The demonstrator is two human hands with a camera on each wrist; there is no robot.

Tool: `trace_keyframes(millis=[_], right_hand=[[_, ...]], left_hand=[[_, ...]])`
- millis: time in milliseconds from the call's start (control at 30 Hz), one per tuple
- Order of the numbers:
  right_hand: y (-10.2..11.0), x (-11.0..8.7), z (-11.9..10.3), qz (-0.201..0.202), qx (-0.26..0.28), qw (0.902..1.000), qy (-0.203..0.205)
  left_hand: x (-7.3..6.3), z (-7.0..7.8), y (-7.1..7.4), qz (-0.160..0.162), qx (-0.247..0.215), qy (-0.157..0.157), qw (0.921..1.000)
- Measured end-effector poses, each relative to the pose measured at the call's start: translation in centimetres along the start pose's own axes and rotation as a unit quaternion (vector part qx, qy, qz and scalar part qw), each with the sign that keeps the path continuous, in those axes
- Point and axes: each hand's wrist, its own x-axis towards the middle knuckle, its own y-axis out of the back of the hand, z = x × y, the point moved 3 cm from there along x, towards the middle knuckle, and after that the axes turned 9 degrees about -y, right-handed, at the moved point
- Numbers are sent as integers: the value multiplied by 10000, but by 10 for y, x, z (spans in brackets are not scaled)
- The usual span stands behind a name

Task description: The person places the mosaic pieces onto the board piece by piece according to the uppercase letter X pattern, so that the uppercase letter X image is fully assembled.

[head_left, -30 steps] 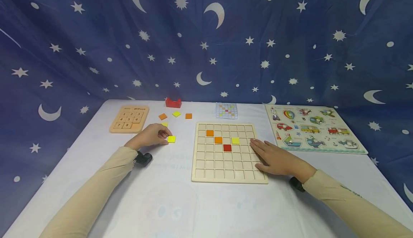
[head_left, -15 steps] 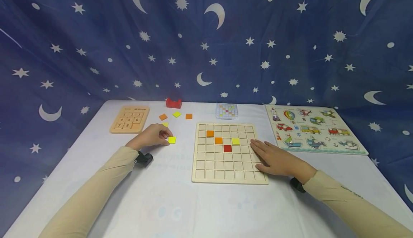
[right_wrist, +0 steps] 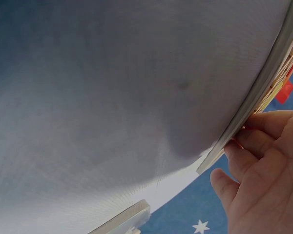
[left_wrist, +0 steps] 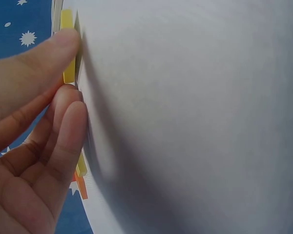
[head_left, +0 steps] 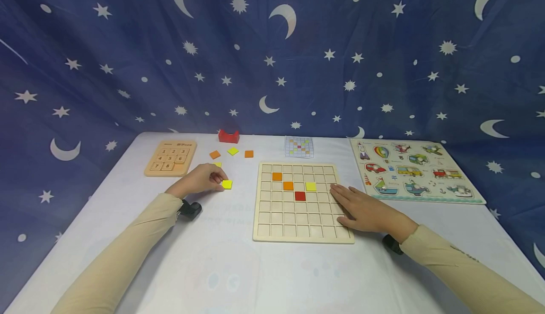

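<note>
Between thumb and fingers, my left hand (head_left: pixel 202 179) pinches a yellow square tile (head_left: pixel 227 185) left of the wooden grid board (head_left: pixel 306 239). In the left wrist view the thumb covers part of that tile (left_wrist: pixel 67 19). My right hand (head_left: pixel 368 210) rests with extended fingers on the board's right edge; the right wrist view shows those fingers (right_wrist: pixel 261 141) along its side. Set in the grid are two orange tiles (head_left: pixel 277 176), a red tile (head_left: pixel 300 196) and a yellow tile (head_left: pixel 311 186). Another yellow tile (head_left: pixel 218 164) lies partly hidden behind my left hand.
Two loose orange tiles (head_left: pixel 249 153) and a yellow one (head_left: pixel 232 151) lie before a red holder (head_left: pixel 229 136). A pattern card (head_left: pixel 299 147) is behind the board. A number puzzle (head_left: pixel 170 158) stands left, a vehicle puzzle (head_left: pixel 417 170) right. A curtain backs the table.
</note>
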Motion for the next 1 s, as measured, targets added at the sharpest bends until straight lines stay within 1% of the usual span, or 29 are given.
trace_keyframes(millis=[100, 233, 400, 533, 733, 1000], right_hand=[[0, 0, 0, -19, 25, 10000, -35], [0, 0, -1, 18, 0, 10000, 28], [0, 1, 0, -13, -12, 10000, 19], [-1, 1, 0, -40, -5, 10000, -13], [-1, 0, 0, 41, 6, 10000, 12], [-1, 1, 0, -36, 33, 10000, -47]], left_hand=[[2, 1, 0, 14, 60, -12, 10000], [6, 4, -1, 33, 73, -16, 10000], [16, 11, -3, 84, -84, 8, 9999], [28, 19, -4, 106, -243, 57, 9996], [46, 36, -7, 99, -176, 8, 9998], [74, 58, -11, 108, -213, -293, 9993]])
